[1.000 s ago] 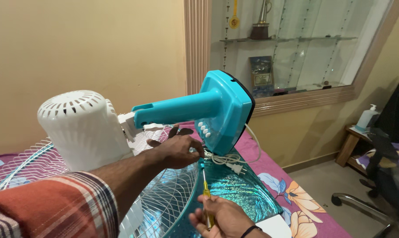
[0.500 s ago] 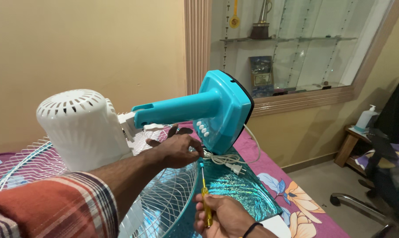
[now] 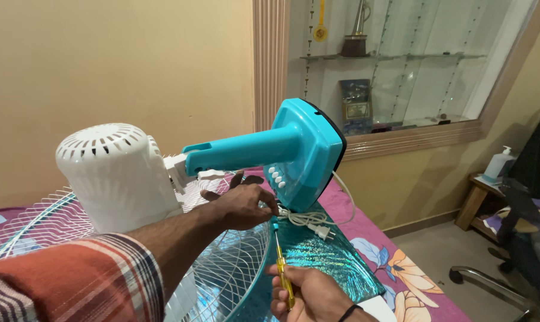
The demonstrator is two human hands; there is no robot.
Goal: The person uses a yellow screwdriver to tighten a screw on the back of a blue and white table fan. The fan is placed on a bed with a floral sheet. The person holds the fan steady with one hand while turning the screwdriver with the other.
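Note:
A table fan lies on its side on a bed, with its turquoise base and stand point(image 3: 294, 149) pointing right and its white motor housing point(image 3: 116, 174) to the left. My left hand point(image 3: 241, 206) rests on the underside edge of the base, fingers curled near the white buttons. My right hand point(image 3: 309, 295) grips a yellow-handled screwdriver point(image 3: 281, 262), tip pointing up at the base's lower edge. The white power cord and plug point(image 3: 318, 223) lie bundled under the base.
A wire fan grille point(image 3: 228, 274) and a turquoise blade cover lie on the floral bedsheet point(image 3: 401, 280) below my hands. A glass display shelf point(image 3: 395, 65) is in the wall behind. A small wooden table with a pump bottle point(image 3: 498, 166) and a chair stand at right.
My right hand has lifted the screwdriver a little, bringing its tip closer to the base. The left hand and the fan have barely shifted.

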